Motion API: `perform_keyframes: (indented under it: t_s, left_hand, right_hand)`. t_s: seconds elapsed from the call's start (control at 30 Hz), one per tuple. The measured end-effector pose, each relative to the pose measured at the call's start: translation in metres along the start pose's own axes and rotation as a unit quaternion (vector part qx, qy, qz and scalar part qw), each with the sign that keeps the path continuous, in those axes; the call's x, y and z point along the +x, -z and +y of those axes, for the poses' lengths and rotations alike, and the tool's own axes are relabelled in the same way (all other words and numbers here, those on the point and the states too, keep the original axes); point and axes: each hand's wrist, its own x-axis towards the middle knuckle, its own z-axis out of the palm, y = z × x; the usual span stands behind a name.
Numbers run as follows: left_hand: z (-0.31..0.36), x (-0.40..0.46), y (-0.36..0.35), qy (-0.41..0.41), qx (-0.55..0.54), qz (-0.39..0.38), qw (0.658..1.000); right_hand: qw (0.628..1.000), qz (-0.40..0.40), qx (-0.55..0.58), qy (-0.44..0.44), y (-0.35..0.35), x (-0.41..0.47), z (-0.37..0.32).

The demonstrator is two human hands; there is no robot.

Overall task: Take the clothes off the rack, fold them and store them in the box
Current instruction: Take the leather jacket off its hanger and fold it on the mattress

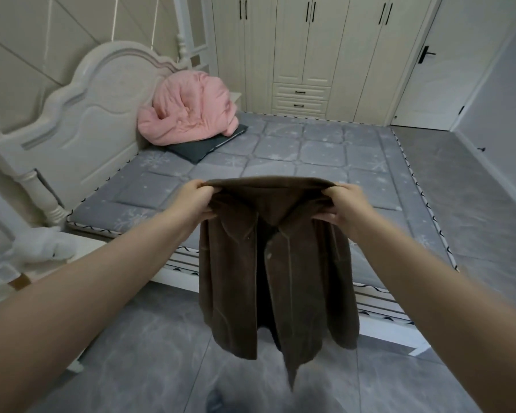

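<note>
Head view, and both arms are reaching out from the lower corners toward the middle of the frame. The left hand (195, 201) is pinching one shoulder of the brown jacket (277, 263), the right hand (344, 208) is pinching the other, each grip clamped on a bunch of cloth at the top edge. The jacket is hanging free in the centre of the frame, collar toward the camera, front panels parting, its hem dangling above the grey tiled floor (149, 353) and touching nothing. No rack and no box are showing anywhere in this view.

Just beyond the jacket, the bed (280, 150) is filling the middle of the frame, with its grey quilted cover. A pink duvet (188, 107) is heaped on a dark pillow (203, 147) up by the headboard (81, 120) at the left, well away from the near edge.

By my reading, this is the spreading step ahead of the fold. To do it well, the 2 hands should be keeping level so the shoulders stay even, giving the cloth a shake to drop the panels straight, then laying it flat on the near part of the cover. The fabric is looking thick and soft, so it should drape heavily; smoothing the front panels shut first should keep the fold square. The low hem could brush the floor.
</note>
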Motion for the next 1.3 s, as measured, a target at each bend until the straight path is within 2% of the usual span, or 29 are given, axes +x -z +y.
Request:
perform_keyframes:
  t_s: [0.07,0.13,0.2,0.27,0.33,0.43,0.53,0.57,0.63,0.73,0.77,0.83,0.9,0.97,1.03,1.17,1.3]
  left_hand:
    - [0.003,0.021,0.001,-0.046,0.027,-0.015,0.998]
    - [0.006,0.045,0.006,-0.094,0.132,-0.053,0.985]
    - [0.007,0.067,0.013,-0.157,0.236,-0.082,0.956]
    - [0.012,0.101,0.022,-0.215,0.294,-0.064,0.929]
    - [0.015,0.133,0.028,-0.24,0.304,-0.031,0.921]
    - [0.014,0.171,0.029,-0.26,0.308,-0.018,0.915]
    - [0.005,0.201,0.025,-0.321,0.437,0.061,0.838]
    - [0.003,0.21,0.023,-0.333,0.437,0.072,0.832]
    - [-0.003,0.231,0.013,-0.352,0.383,0.06,0.852]
    - [-0.011,0.253,-0.007,-0.342,0.263,-0.003,0.902]
    - [-0.013,0.256,-0.013,-0.346,0.244,-0.01,0.906]
    - [-0.012,0.26,-0.025,-0.362,0.248,-0.004,0.899]
    - [-0.008,0.263,-0.034,-0.388,0.3,0.021,0.871]
    - [0.003,0.272,-0.043,-0.431,0.39,0.066,0.811]
    - [0.019,0.282,-0.05,-0.489,0.44,0.088,0.748]
    - [0.054,0.295,-0.052,-0.589,0.45,0.05,0.669]
    - [0.076,0.307,-0.058,-0.624,0.479,0.055,0.615]
  right_hand:
    - [0.998,0.03,0.031,0.038,-0.006,0.018,-0.002]
    - [0.997,0.045,0.038,0.057,-0.012,0.04,-0.001]
    - [0.995,0.052,-0.02,0.082,-0.014,0.059,0.001]
    - [0.969,0.087,-0.174,0.154,-0.019,0.084,0.006]
    - [0.929,0.12,-0.28,0.208,-0.026,0.101,0.012]
    - [0.9,0.198,-0.292,0.255,-0.038,0.121,0.019]
    - [0.862,0.262,-0.341,0.267,-0.046,0.14,0.021]
    - [0.842,0.29,-0.377,0.256,-0.048,0.145,0.02]
    - [0.808,0.333,-0.423,0.238,-0.05,0.159,0.021]
    - [0.799,0.362,-0.416,0.24,-0.054,0.184,0.031]
    - [0.805,0.367,-0.399,0.241,-0.056,0.192,0.035]
    - [0.844,0.348,-0.319,0.255,-0.059,0.208,0.042]
    - [0.878,0.313,-0.221,0.288,-0.059,0.221,0.047]
    - [0.892,0.291,-0.155,0.309,-0.053,0.236,0.047]
    - [0.895,0.264,-0.155,0.324,-0.041,0.25,0.043]
    - [0.865,0.179,-0.244,0.401,-0.005,0.272,0.014]
    - [0.791,0.116,-0.331,0.501,0.015,0.296,-0.027]
